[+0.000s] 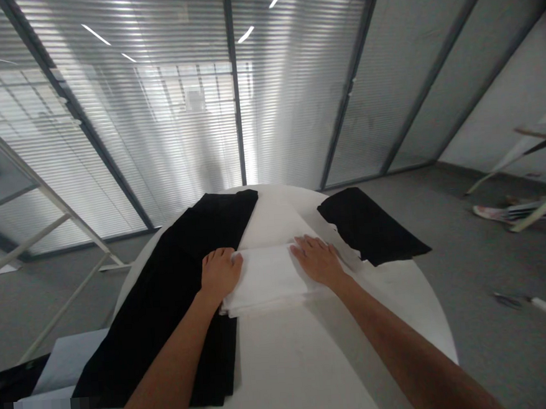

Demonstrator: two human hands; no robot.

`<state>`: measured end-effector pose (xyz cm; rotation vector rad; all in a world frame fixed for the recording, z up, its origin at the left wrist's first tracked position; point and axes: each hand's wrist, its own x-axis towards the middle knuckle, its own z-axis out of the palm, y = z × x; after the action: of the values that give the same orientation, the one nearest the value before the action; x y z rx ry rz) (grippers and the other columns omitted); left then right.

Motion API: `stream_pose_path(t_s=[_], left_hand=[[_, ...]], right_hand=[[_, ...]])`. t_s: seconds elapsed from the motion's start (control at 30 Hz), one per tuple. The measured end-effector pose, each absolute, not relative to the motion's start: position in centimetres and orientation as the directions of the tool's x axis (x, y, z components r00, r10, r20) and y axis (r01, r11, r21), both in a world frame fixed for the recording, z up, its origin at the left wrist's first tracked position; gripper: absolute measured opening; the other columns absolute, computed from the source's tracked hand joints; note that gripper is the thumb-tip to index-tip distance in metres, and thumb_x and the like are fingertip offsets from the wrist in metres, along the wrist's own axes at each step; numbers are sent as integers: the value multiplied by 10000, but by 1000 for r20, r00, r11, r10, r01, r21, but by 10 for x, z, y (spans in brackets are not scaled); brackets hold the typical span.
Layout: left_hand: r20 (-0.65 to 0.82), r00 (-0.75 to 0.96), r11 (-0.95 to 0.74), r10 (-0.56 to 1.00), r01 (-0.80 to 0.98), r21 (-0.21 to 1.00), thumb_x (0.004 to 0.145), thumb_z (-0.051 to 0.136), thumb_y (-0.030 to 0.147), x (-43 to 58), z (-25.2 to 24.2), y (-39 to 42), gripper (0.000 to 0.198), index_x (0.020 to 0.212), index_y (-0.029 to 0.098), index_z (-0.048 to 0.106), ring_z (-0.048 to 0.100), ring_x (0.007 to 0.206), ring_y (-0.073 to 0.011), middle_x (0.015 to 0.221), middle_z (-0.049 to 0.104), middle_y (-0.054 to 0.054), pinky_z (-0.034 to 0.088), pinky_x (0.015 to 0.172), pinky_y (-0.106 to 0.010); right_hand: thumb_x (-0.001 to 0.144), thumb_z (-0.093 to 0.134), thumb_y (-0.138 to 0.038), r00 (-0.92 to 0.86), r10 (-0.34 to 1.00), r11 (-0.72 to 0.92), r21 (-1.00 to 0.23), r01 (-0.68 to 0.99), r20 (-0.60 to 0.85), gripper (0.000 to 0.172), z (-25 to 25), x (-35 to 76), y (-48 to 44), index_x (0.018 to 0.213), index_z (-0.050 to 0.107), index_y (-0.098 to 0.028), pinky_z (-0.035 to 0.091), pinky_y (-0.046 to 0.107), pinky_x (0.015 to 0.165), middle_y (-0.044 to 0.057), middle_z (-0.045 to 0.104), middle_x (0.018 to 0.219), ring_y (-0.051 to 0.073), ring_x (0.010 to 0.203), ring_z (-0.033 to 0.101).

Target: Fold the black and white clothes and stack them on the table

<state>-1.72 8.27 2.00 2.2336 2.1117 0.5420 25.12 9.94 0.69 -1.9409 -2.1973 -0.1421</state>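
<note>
A folded white cloth lies on the round white table. My left hand rests on the left edge of the cloth, fingers pointing forward and a little apart, with the thumb toward the middle. On the right part of the cloth lies my right hand, palm down with its fingers spread. Black fabric stretches along the left side of the table, partly under my left forearm. A smaller black piece is at the right, beyond my right hand.
A pale metal frame stands on the left. Glass panels with blinds rise behind the table. White legs of furniture are at the right. Light-coloured material sits at the lower left.
</note>
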Motion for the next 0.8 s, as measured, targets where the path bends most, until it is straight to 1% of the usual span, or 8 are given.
stream_pose_path(t_s=[0.13,0.27,0.4,0.5,0.6,0.7,0.8], left_hand=[[236,26,-81,971,971,225,925,383,380,-15,21,80,361,1086,183,639,566,1063,-282,1096,640,-133,373,944,-444],[218,23,-73,976,972,224,923,379,374,-14,21,79,363,1098,175,626,556,1070,-285,1096,631,-136,359,949,-446],[219,29,-81,975,969,232,920,388,368,-14,25,77,338,1077,169,612,551,1057,-275,1073,621,-130,351,947,-438],[236,45,-105,971,963,248,911,406,365,-14,30,76,303,1056,174,592,552,1031,-271,1041,610,-114,364,924,-436],[265,57,-134,963,950,284,892,439,338,-14,34,76,260,1057,185,570,560,1003,-259,1036,594,-94,387,900,-419],[333,82,-200,939,920,337,869,476,298,-15,33,77,225,1049,192,560,565,1001,-249,1038,583,-81,394,918,-416],[418,95,-291,903,852,435,837,504,253,-18,30,80,202,1022,190,554,567,995,-234,1033,573,-73,409,928,-402]], right_hand=[[985,304,-480,-114,961,139,-83,987,252,460,8,250,96,1328,509,-252,353,501,1014,111,502,1393,269,1253,466],[984,312,-476,-118,958,150,-106,983,262,434,8,250,94,1280,538,-254,355,491,1000,108,535,1349,256,1222,484],[975,343,-467,-115,957,145,-96,985,268,400,12,248,92,1210,575,-240,359,468,979,116,592,1227,253,1158,520],[951,393,-474,-77,965,110,-119,987,249,404,15,248,92,1196,577,-209,377,428,953,135,595,1163,254,1110,542],[918,454,-461,-45,968,90,-175,980,247,406,17,252,96,1180,584,-179,395,380,924,142,590,1138,254,1084,551],[880,511,-432,-39,961,113,-259,959,275,366,18,259,101,1106,616,-163,394,355,927,127,598,1096,250,1078,552],[849,546,-410,-34,952,149,-364,919,305,301,21,267,105,1008,637,-171,397,338,932,94,607,1031,228,1036,565]])
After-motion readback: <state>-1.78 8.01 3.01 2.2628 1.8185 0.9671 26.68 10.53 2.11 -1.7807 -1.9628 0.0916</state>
